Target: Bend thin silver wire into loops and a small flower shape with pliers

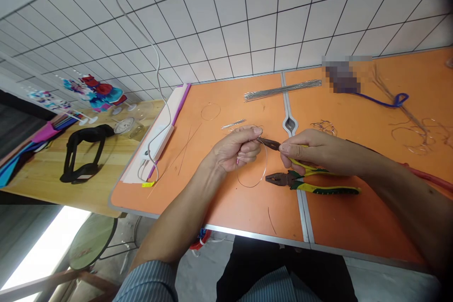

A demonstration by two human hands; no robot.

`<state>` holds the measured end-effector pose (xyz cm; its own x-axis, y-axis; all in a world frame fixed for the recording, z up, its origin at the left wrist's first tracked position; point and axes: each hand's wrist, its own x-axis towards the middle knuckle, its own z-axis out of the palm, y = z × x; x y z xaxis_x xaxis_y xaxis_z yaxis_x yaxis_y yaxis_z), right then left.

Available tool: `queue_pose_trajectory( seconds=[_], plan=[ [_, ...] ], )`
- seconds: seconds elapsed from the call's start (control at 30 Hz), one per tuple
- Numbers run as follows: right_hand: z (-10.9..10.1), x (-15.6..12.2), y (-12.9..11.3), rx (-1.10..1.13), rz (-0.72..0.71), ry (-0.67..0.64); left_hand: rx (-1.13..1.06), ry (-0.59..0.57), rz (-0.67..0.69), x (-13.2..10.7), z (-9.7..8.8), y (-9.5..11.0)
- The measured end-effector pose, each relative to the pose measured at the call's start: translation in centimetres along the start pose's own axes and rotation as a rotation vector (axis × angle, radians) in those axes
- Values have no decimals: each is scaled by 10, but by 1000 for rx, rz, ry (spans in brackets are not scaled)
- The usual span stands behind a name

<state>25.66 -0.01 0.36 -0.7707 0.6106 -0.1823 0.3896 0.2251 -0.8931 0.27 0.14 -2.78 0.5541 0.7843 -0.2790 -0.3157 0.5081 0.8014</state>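
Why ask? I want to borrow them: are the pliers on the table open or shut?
Shut: the pliers lie flat with their jaws closed together.

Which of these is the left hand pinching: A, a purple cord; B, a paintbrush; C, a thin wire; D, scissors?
C: the left hand pinches a thin wire that loops down below it, next to the pliers in the right hand.

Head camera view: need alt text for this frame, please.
The left hand pinches a thin wire while the right hand works yellow-handled pliers against it, above an orange table. Combination pliers lie just below the hands, and a bundle of metal rods lies beyond them.
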Motion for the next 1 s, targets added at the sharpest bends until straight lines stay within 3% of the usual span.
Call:
queue_pose_trajectory(
  seconds=[0.33, 0.67, 1.0],
  plan=[
    [1, 0, 2, -35, 13, 18, 58, -38, 22, 2, -2, 0],
    [0, -4, -2, -81, 106, -1, 124, -13, -30, 2, -4, 0],
    [-3, -2, -1, -98, 100, -27, 132, 11, -39, 1, -4, 1]
  ],
)
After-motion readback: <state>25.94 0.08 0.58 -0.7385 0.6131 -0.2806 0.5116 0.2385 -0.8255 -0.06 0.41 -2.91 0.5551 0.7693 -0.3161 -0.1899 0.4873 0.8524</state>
